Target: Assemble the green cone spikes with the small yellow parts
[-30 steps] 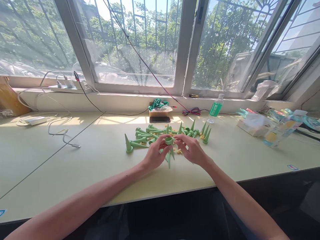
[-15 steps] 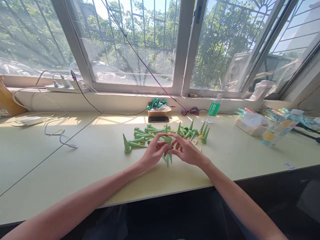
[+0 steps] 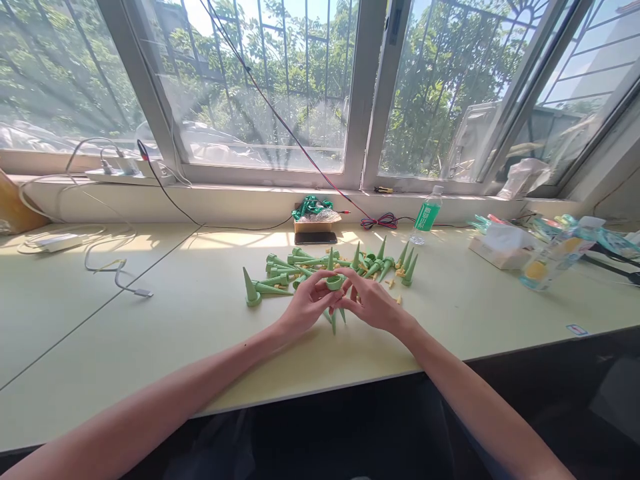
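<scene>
Between my two hands is a green plastic watering spike (image 3: 334,283), its round open collar tilted up toward me. My left hand (image 3: 306,301) is closed around the collar's left side, thumb in front. Curled fingers of my right hand (image 3: 374,303) pinch the spike from the right; they hide part of it. Behind and beneath my hands lies a pile of similar green spikes (image 3: 280,270), some standing point up. One upright spike (image 3: 252,290) stands left of the pile. Small yellow plastic pieces (image 3: 391,283) are scattered among the spikes and on their right.
Behind the pile sit a black phone (image 3: 315,238) and a small box (image 3: 315,217) of green material. A green-labelled bottle (image 3: 427,217) stands right of them. Farther right are a tissue box (image 3: 503,247) and another bottle (image 3: 555,257). White cables (image 3: 117,267) lie at left.
The spike in my hands has tipped, so its collar opening now faces me more. Both hands stay at about the same place.
</scene>
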`<state>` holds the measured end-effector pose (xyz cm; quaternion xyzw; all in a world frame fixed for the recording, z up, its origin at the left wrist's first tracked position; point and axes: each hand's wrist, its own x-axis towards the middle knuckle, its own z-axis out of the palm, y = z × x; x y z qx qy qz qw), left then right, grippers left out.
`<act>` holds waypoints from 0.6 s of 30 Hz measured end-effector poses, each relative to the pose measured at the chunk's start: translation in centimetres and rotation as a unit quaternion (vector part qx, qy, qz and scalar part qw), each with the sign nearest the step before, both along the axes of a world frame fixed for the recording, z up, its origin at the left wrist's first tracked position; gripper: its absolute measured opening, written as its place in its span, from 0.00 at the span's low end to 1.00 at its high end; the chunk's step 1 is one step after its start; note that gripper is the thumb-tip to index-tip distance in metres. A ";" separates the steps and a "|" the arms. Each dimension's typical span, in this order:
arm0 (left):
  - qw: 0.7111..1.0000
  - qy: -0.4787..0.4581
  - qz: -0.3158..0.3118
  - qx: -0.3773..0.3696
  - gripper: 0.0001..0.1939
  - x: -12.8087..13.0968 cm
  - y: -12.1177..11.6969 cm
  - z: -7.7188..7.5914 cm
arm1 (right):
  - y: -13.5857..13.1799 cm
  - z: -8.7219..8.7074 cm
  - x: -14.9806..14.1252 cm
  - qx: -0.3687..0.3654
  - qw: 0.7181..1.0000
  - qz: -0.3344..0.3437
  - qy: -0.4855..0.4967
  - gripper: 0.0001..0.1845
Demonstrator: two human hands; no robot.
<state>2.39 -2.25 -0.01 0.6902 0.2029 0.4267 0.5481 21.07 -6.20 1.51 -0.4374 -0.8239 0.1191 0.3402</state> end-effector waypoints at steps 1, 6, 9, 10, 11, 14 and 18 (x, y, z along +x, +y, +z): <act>1.000 0.001 0.005 0.003 0.20 0.0 0.0 0.0 | 0.0 0.0 0.0 0.000 1.000 0.001 -0.002 0.27; 1.000 0.008 0.021 -0.001 0.22 0.0 0.0 0.1 | -0.1 0.1 -0.2 0.003 1.000 0.002 -0.005 0.25; 0.999 0.011 0.030 -0.003 0.22 0.0 -0.1 0.3 | -0.1 0.0 -0.2 0.002 1.000 0.005 -0.003 0.26; 0.999 0.010 0.033 -0.003 0.22 0.1 -0.1 0.3 | 0.0 0.0 -0.2 0.004 1.000 0.006 -0.004 0.27; 0.999 0.010 0.036 -0.002 0.22 0.1 -0.1 0.3 | 0.0 -0.1 -0.2 0.005 1.000 0.007 -0.005 0.28; 0.999 0.015 0.046 -0.001 0.22 0.1 -0.2 0.4 | -0.1 -0.2 -0.2 0.005 1.000 0.011 -0.012 0.31; 0.999 0.020 0.050 -0.001 0.21 0.0 -0.1 0.4 | -0.3 -0.1 -0.2 0.000 1.000 0.013 -0.020 0.32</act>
